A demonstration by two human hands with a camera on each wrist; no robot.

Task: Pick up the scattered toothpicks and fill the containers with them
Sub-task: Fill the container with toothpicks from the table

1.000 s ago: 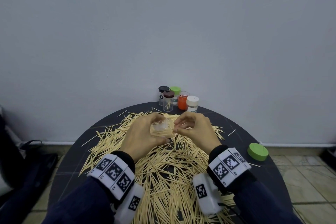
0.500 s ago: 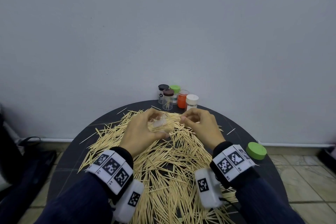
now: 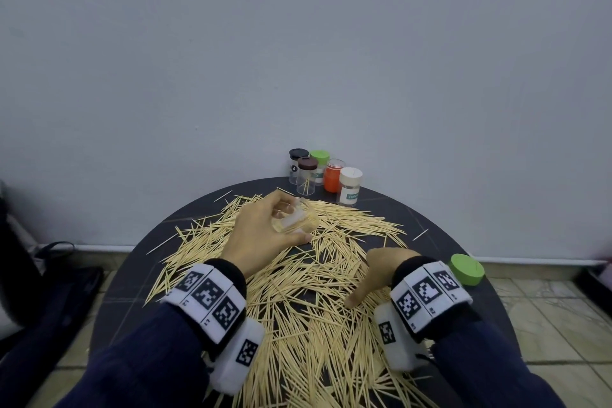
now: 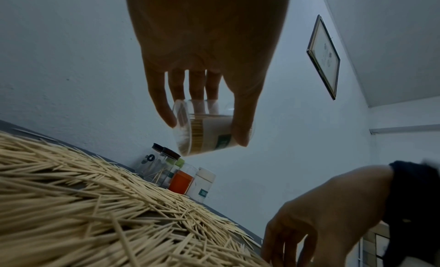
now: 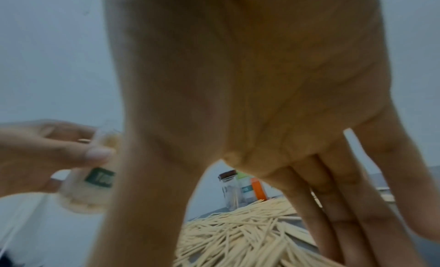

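Observation:
Loose toothpicks cover most of the round dark table. My left hand grips a clear container, tilted on its side above the far part of the pile; it holds a pack of toothpicks and carries a white label. My right hand hangs over the pile at the near right, fingers straight and pointing down at the toothpicks, thumb touching them. It holds nothing that I can see.
Several small jars with black, brown, green, clear and white tops stand at the table's far edge against the wall. A loose green lid lies near the right rim. A dark bag sits on the floor at left.
My right hand has left the container's mouth and dropped toward me onto the pile at the right. The left hand keeps its hold on the container.

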